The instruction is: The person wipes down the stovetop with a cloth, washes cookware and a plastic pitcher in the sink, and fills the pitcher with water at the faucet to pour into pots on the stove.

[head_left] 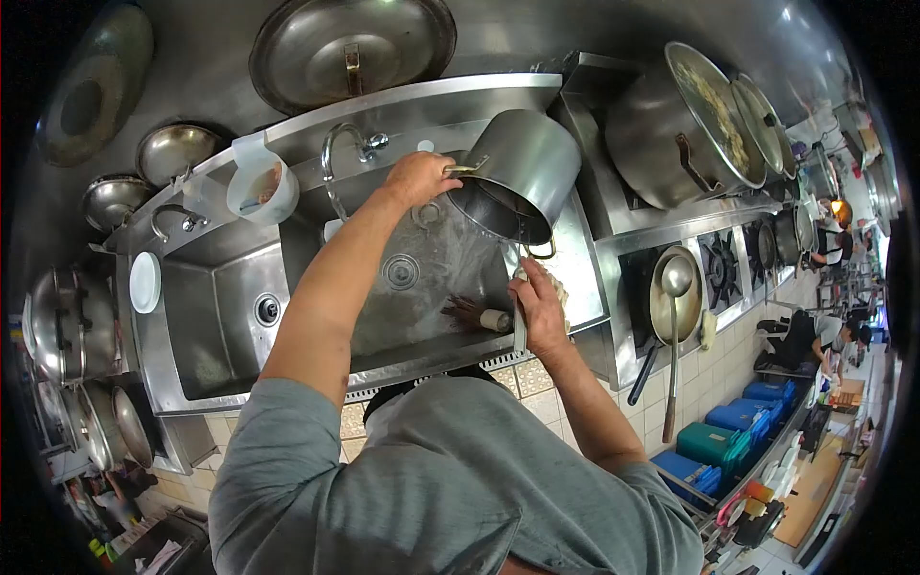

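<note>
1. Metal walls make up the pot [537,158], which is tilted above the right part of the wide sink [422,321], its open mouth facing down toward the person.
2. The left hand [419,179] has its fingers curled around the pot's side handle [470,168].
3. The right hand [540,305] is below the pot's rim, fingers bent around a pale item [519,328]; I cannot tell what the item is, nor whether it touches the pot.
4. A brush [481,315] with dark bristles lies in the sink just beside the right hand, near the front edge.
5. A curved faucet [329,165] stands at the back, left of the left hand.
6. To the right, a ladle [675,297] rests in a pan [661,307] on the stove.
</note>
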{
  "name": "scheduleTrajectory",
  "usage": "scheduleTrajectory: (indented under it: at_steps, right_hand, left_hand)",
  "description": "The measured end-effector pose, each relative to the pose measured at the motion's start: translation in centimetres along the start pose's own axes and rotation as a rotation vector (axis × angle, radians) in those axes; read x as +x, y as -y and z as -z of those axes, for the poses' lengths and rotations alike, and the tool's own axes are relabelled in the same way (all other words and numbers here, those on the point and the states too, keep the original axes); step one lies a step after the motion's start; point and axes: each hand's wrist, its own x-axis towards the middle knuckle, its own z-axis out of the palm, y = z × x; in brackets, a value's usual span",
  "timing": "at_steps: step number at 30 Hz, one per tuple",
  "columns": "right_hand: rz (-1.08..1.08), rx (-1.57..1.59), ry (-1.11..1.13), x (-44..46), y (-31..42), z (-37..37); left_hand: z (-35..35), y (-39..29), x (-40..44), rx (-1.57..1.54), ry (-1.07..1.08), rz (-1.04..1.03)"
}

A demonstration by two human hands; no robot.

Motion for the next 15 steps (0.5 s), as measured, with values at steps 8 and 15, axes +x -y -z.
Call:
scheduleTrajectory:
  at_steps: [8, 15]
  right_hand:
    - [-0.072, 0.007, 0.093, -1.7, 0.8, -1.3]
    - [-0.051, -0.053, 0.105, -2.3, 0.7, -1.7]
  left_hand:
    - [-0.4, 1.3, -1.6, 0.080, -0.128, -0.273]
    - [-1.2, 3.0, -4.4, 0.094, -0.125, -0.356]
